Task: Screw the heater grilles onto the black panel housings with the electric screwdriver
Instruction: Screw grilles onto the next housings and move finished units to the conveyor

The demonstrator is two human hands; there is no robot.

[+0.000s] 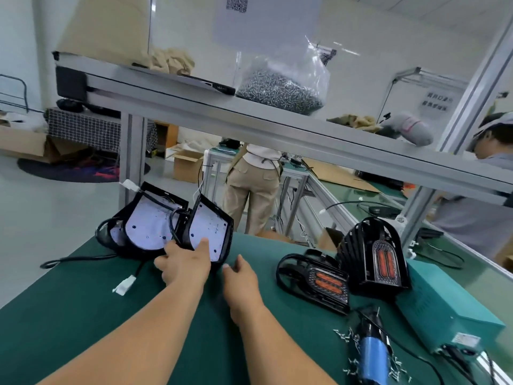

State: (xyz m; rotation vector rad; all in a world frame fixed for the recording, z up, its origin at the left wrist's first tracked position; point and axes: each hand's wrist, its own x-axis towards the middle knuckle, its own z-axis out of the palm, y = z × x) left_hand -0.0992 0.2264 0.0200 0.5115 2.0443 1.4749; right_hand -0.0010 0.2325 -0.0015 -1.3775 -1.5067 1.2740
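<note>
Electric screwdriver (372,354) lay nearest on the surface (83,315) among loose screws (342,336), in neither grip. Left grip (186,263) pinched the front housing (209,234) by its lower edge, thumb on the white face. Right grip (241,276) was relaxed, holding nothing. Risk as I judged it: the cable (174,222) looped between the housings could snag and drag the rear housing (150,223) off the far edge.

Worktop (83,315): bare green mat front left and centre, open passage. Rear left: left housing (150,223) and right housing (211,232) stood on edge, close together; cable (77,258) and white plug (125,284) trailing forward. Right: flat grille (313,282) beside upright grille (374,254). Bare mat between housings and grilles. Front right: screwdriver (370,354) among scattered screws (344,336), teal box (444,309) alongside. Overhead shelf (249,118) caps the rear.
</note>
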